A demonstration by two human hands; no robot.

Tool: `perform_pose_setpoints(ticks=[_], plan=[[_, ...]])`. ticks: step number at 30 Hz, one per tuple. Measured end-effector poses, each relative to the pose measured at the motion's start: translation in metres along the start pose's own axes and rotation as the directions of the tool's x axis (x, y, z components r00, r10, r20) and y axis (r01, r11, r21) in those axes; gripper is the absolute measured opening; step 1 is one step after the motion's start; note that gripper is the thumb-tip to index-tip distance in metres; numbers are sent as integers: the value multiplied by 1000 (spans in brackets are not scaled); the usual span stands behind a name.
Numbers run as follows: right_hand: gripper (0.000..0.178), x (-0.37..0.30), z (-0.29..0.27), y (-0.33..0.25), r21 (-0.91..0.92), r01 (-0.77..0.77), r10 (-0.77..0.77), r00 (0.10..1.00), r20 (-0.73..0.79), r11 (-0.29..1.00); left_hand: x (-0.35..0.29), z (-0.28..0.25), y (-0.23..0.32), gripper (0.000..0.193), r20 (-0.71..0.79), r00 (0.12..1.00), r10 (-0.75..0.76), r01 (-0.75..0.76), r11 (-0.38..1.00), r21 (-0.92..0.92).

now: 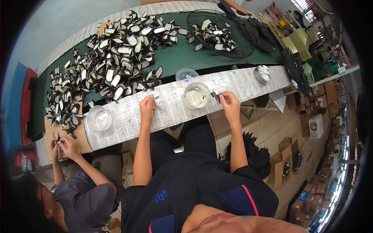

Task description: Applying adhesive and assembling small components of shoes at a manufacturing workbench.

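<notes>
My right hand (230, 103) pinches a small dark, flat piece (215, 95) by its end, just right of a clear round tub (196, 95). My left hand (147, 108) is closed above the paper-covered table edge (167, 105), left of that tub. Whatever its fingers may hold is too small to make out. Beyond my hands, a large heap of small black pieces with pale, tongue-shaped faces (124, 50) covers much of the green work surface (171, 64).
A second clear tub (100, 119) stands to the left, beside a co-worker's hands (64, 146) handling a small piece. A round black wire basket (219, 35) holds more pieces. A cup of white bits (262, 74) sits right. Cardboard boxes (285, 159) line the floor.
</notes>
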State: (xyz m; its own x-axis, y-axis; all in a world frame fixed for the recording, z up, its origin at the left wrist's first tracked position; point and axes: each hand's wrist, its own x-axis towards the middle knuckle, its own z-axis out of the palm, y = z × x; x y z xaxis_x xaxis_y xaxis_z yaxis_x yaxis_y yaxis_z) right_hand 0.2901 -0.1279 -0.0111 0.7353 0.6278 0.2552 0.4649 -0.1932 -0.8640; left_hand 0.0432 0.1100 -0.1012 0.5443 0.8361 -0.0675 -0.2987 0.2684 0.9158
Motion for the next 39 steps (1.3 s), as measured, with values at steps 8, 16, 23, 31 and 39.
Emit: perform_pose_setpoints(ticks=[8, 16, 23, 31, 39], plan=[[14, -6, -1, -13, 38, 152, -151, 988, -31, 988, 0, 0, -1, 35, -3, 1000, -14, 13, 1000, -11], [17, -10, -8, -16, -227, 433, -401, 899, 177, 872, 0, 2, 0, 35, 5, 1000, -8, 8, 1000, -7], [16, -16, -21, -19, -262, 369, -326, 926, 192, 892, -1, -1, -1, 36, 9, 1000, 3, -3, 1000, -13], [16, -22, -37, 17, 124, 25, 9, 963, -269, 992, -5, 11, 6, 35, -85, 996, 10, 4, 986, 165], [14, -49, -33, 46, 951, -176, 637, 771, -26, 253, 42, 29, 21, 30, 45, 813, 581, -336, 404, 851]])
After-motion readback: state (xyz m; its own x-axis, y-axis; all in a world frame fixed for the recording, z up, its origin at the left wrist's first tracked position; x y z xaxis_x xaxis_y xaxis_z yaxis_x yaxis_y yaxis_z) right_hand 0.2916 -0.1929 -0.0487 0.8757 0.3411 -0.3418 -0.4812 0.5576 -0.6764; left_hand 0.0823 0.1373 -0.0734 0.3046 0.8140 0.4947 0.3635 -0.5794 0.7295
